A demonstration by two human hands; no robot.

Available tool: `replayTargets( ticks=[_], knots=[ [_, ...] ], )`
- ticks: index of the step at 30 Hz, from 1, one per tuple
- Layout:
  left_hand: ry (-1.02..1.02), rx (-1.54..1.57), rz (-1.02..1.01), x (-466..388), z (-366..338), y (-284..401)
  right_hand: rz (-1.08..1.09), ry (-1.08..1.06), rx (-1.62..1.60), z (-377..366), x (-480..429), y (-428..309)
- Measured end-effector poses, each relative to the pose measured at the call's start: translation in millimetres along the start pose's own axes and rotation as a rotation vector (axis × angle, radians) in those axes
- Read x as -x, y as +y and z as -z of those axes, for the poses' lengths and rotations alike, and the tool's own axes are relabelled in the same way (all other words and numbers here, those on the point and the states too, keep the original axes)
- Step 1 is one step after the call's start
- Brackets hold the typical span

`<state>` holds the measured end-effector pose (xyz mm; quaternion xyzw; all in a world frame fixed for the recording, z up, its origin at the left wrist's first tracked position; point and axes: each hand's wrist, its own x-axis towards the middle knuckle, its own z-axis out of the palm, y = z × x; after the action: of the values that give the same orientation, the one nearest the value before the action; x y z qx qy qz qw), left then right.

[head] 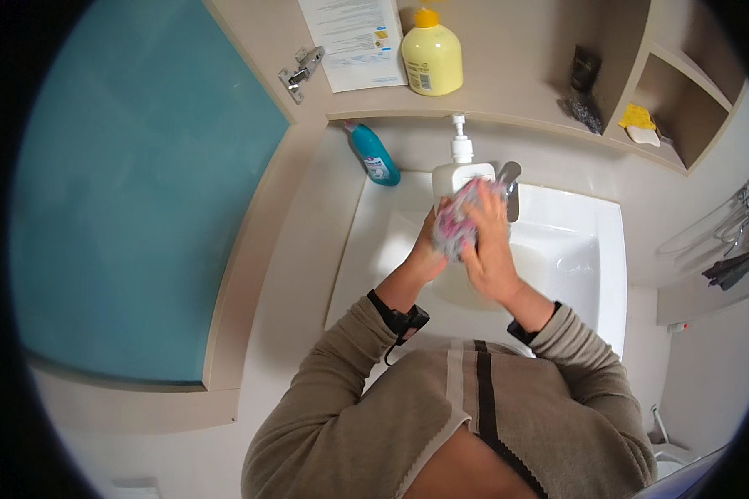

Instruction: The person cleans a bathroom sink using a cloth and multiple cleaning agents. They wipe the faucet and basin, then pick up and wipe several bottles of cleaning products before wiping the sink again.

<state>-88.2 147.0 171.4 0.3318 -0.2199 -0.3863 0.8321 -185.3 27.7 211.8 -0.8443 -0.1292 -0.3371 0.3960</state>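
Note:
Between both hands, above the white washbasin (608,262), is a crumpled pink and grey cloth (454,224), blurred. My left hand (423,249) grips it from the left and below, with its fingers partly hidden behind it. My right hand (492,249) presses on it from the right, fingers spread over its surface. Just beyond the cloth stands a white pump bottle (459,162), its lower part covered by the hands and cloth. A chrome faucet (510,187) rises right beside it, partly behind my right fingers. Cloudy water (527,265) appears in the bowl.
A teal cleaner bottle (374,156) leans at the basin's back left. Above hangs an open cabinet (512,75) holding a yellow bottle (434,59) and several small items. Its teal-panelled door (143,187) swings out left. A shower fitting (746,212) is on the right wall.

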Motion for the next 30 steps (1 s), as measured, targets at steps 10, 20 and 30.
replayTargets(
  ticks=[10, 20, 30],
  knots=[
    [0.045, -0.716, 0.035, 26, -3, -5, -0.686, -0.093, -0.733, 45, -62, 14],
    [0.176, -0.694, -0.061, 24, -22, -3, -0.683, 0.162, -0.642, 43, -51, 22],
    [0.022, -0.124, 0.274, 33, -14, 2, -0.633, 0.027, -0.967, 60, -39, 3]
  ],
)
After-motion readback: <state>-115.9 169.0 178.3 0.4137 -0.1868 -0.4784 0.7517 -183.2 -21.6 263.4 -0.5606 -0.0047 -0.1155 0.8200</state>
